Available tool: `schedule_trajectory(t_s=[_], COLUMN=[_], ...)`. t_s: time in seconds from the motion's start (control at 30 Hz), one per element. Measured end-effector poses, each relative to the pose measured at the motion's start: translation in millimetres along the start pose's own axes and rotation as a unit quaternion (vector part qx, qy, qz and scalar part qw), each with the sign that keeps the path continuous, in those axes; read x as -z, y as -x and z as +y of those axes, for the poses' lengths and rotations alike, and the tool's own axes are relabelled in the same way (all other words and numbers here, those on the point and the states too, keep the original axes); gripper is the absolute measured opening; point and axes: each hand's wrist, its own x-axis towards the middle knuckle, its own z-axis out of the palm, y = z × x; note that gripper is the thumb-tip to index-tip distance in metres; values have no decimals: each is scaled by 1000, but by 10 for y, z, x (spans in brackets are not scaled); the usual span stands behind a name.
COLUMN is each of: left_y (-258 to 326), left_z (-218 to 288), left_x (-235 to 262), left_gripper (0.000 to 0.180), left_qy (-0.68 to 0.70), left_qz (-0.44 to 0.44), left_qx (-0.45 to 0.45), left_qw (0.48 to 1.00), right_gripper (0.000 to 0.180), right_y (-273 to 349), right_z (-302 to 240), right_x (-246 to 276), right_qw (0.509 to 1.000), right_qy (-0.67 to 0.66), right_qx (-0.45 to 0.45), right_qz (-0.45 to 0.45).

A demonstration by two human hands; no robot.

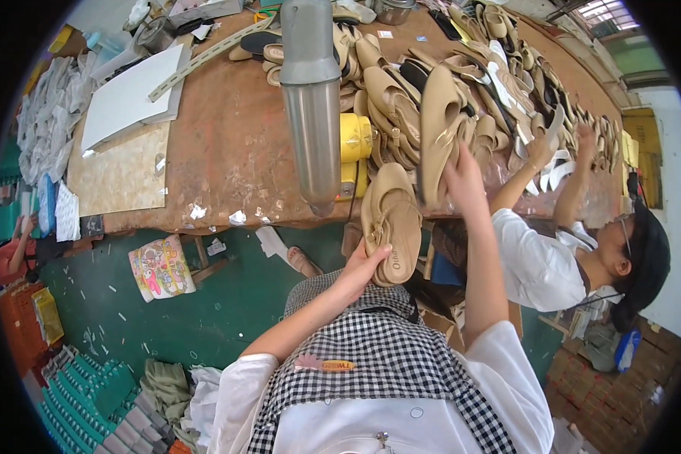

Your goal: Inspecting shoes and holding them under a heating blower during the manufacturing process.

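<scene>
My left hand [361,266] is closed round the heel end of a beige slingback shoe [399,219], its thumb pressed on the insole and the toe pointing away from me. Slightly higher and to the right, my right hand [464,179] grips a second beige shoe [440,113], which stands tilted on edge with its toe up. The two shoes are close together above the table's near edge. Behind them lies a large pile of similar beige shoes [391,102]. The fingers under both shoes are partly hidden.
A grey metal heat-gun-like cylinder [310,129] with a yellow machine part [353,138] rises left of the shoes. White sheets [132,106] lie on the brown worktable [227,136]. At right, a co-worker [552,257] reaches toward the pile. A cushioned stool [161,267] stands below.
</scene>
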Motion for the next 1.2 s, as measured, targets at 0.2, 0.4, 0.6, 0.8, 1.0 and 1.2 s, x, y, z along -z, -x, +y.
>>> schedule_trajectory(t_s=[0.2, 0.4, 0.6, 0.8, 1.0, 1.2], left_y=[154, 645, 1002, 1263, 1152, 916], left_z=[73, 401, 912, 1084, 1193, 1086], left_x=[-12, 500, 984, 1255, 1107, 933], left_gripper=[65, 84, 89, 95, 93, 92], left_qy=[-116, -291, -439, -362, -298, -290], left_qz=[-79, -48, -77, 77, 98, 45], left_qx=[-191, -145, -52, -117, -115, -124], left_qw=[971, 945, 894, 922, 943, 948], right_gripper=[38, 60, 49, 42, 42, 38], right_y=[1262, 1561, 1311, 1308, 1322, 1410], right_z=[-838, -691, -359, -409, -288, -88], right_x=[-9, 92, -705, -1217, -1243, -947], right_qw=[981, 942, 727, 687, 656, 668], right_qy=[58, -218, -555, -583, -610, -603], right_qx=[-184, -245, -360, -405, -427, -433], right_qz=[-35, -77, -184, -153, -125, -56])
